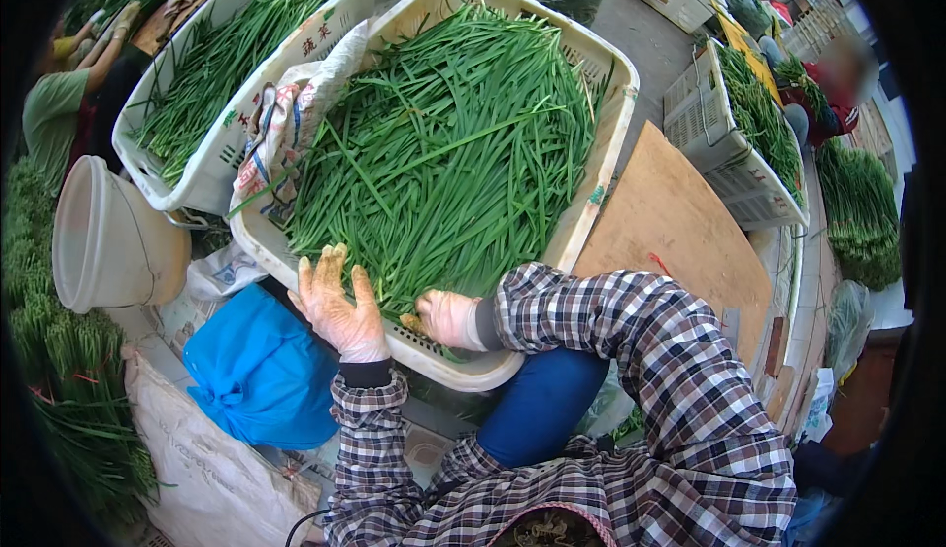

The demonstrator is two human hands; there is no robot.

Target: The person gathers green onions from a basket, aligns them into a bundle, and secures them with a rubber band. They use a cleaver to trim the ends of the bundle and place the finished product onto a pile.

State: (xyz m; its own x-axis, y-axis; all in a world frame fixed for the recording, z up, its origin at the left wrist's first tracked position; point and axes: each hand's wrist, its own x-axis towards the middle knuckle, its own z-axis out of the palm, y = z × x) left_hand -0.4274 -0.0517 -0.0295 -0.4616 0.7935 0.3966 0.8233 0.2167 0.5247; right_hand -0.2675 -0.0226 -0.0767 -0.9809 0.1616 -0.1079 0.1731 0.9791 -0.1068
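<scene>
A white plastic crate (624,114) full of long green leaves, which look like garlic chives (451,155), stands before me. My left hand (341,307), in a thin, stained glove, is raised at the crate's near left rim, fingers spread and holding nothing. Just inside the near rim, my right hand (443,318) bends down among the stem ends; its fingertips are partly hidden, so I cannot tell whether it grips any leaves. A printed woven sack (284,133) hangs over the crate's left side.
At left stand a second crate of greens (159,192), a white bucket (111,240) and a tied blue bag (259,369). Bundled greens (74,399) lie far left. A wooden board (669,244) and another crate (739,155) are at right. Other people sit at both sides.
</scene>
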